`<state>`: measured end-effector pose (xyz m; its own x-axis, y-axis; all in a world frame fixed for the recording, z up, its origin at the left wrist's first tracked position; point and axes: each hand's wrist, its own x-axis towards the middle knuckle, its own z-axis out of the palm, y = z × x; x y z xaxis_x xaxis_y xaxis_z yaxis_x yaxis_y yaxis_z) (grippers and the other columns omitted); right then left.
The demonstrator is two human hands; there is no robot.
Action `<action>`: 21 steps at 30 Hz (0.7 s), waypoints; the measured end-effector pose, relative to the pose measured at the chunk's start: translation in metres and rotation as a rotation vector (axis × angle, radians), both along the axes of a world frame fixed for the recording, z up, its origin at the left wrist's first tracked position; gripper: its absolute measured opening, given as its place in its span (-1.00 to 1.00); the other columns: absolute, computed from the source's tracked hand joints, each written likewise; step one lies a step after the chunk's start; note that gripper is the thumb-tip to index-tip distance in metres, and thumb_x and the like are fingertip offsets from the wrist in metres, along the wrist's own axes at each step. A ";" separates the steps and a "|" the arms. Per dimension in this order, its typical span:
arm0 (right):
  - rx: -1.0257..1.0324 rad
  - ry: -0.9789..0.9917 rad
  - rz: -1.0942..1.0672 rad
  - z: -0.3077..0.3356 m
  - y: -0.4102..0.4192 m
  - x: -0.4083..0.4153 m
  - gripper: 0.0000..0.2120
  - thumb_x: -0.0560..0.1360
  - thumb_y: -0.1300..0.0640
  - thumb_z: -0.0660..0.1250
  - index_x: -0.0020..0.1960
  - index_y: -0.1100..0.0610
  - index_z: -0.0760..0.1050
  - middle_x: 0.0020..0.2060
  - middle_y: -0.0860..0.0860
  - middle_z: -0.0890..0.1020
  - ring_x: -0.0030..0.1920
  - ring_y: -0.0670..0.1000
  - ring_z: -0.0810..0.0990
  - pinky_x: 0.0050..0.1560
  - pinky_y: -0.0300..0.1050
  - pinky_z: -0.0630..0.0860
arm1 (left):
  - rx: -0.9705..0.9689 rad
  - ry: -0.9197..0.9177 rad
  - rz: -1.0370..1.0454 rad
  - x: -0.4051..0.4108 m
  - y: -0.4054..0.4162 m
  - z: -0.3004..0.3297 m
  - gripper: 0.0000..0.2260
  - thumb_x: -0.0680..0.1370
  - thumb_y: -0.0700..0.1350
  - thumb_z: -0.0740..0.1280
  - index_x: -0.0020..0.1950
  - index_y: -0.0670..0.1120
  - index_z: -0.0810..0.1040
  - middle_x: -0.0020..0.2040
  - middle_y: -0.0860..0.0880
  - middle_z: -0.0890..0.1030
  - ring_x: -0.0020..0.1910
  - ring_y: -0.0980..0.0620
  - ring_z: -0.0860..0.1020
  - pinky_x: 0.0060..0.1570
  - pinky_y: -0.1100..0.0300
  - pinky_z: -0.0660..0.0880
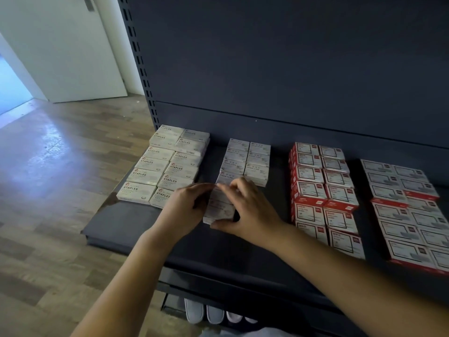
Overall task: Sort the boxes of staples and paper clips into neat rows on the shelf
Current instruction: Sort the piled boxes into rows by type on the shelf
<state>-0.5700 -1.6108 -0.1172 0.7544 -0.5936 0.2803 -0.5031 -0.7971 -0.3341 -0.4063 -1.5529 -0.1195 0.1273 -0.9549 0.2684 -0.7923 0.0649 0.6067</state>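
White cardboard paper-clip boxes at the front of the middle row are half hidden by both hands, their print blurred. Bare dark metal shelf lies open before them and left, beside the white staples boxes. Left hand and right hand curl their fingers around this stack from either side.

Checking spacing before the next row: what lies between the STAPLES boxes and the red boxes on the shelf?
In the head view, the white paper clip boxes stand between the STAPLES boxes and red boxes; both hands, left and right, grip their front boxes.
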 end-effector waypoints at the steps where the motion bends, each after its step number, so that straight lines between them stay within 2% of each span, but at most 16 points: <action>1: -0.015 -0.012 0.001 0.000 0.001 -0.002 -0.25 0.32 -0.25 0.37 0.34 0.21 0.37 0.02 0.13 0.44 0.04 0.13 0.45 0.05 0.03 0.47 | -0.024 -0.008 0.005 -0.001 0.000 0.001 -0.67 0.46 -0.40 0.26 0.18 -0.19 0.58 0.07 -0.13 0.63 0.02 -0.06 0.58 -0.07 0.62 0.25; 3: -0.051 -0.053 -0.006 0.000 0.002 -0.010 -0.29 0.35 -0.27 0.25 0.30 0.22 0.41 -0.01 0.12 0.46 0.01 0.11 0.47 0.03 -0.02 0.48 | -0.081 -0.019 0.018 -0.006 0.002 0.004 -0.66 0.42 -0.34 0.23 0.17 -0.23 0.58 0.07 -0.15 0.62 0.00 -0.05 0.58 -0.05 0.55 0.29; 7: -0.157 -0.154 -0.108 0.001 0.004 -0.038 -0.57 0.43 0.01 0.17 0.18 0.24 0.50 -0.04 0.12 0.49 0.00 0.07 0.41 -0.05 0.02 0.52 | -0.157 -0.074 -0.007 -0.028 0.004 0.017 -0.62 0.39 -0.32 0.18 0.17 -0.24 0.57 0.09 -0.16 0.61 0.00 -0.11 0.59 -0.04 0.31 0.43; 10: -0.218 -0.240 -0.188 0.006 0.000 -0.068 -0.61 0.39 0.15 0.14 0.15 0.22 0.52 -0.01 0.07 0.43 0.01 0.06 0.37 -0.04 -0.06 0.44 | -0.186 -0.139 -0.071 -0.054 -0.003 0.028 -0.65 0.42 -0.31 0.20 0.17 -0.24 0.57 0.09 -0.15 0.61 0.05 -0.14 0.58 0.03 0.16 0.49; 12: -0.228 -0.266 -0.257 0.011 -0.003 -0.090 -0.62 0.39 0.15 0.14 0.15 0.21 0.52 0.00 0.05 0.41 0.02 0.04 0.36 0.00 -0.10 0.39 | -0.195 -0.167 -0.116 -0.073 -0.010 0.034 -0.66 0.45 -0.26 0.19 0.17 -0.23 0.57 0.10 -0.15 0.61 0.07 -0.15 0.58 0.06 0.13 0.48; 16: -0.242 -0.302 -0.363 0.017 -0.015 -0.146 -0.64 0.38 0.13 0.17 0.15 0.15 0.48 0.01 0.08 0.44 0.03 0.08 0.35 0.00 -0.05 0.38 | -0.202 -0.156 -0.230 -0.125 -0.028 0.046 -0.60 0.46 -0.13 0.12 0.19 -0.25 0.55 0.12 -0.17 0.60 0.06 -0.16 0.58 0.03 0.09 0.51; 21: -0.230 -0.343 -0.518 0.019 -0.031 -0.233 -0.65 0.39 0.13 0.18 0.10 0.22 0.54 0.00 0.16 0.51 0.02 0.14 0.41 0.00 -0.03 0.40 | -0.222 -0.162 -0.353 -0.211 -0.054 0.057 -0.63 0.48 -0.16 0.12 0.20 -0.22 0.55 0.12 -0.12 0.60 0.11 -0.10 0.56 0.06 0.12 0.51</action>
<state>-0.8031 -1.6421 -0.0987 0.2323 -0.7521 0.6168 -0.7360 -0.5505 -0.3940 -0.6176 -1.6067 -0.0626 -0.2563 -0.8491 0.4618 -0.7822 0.4629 0.4171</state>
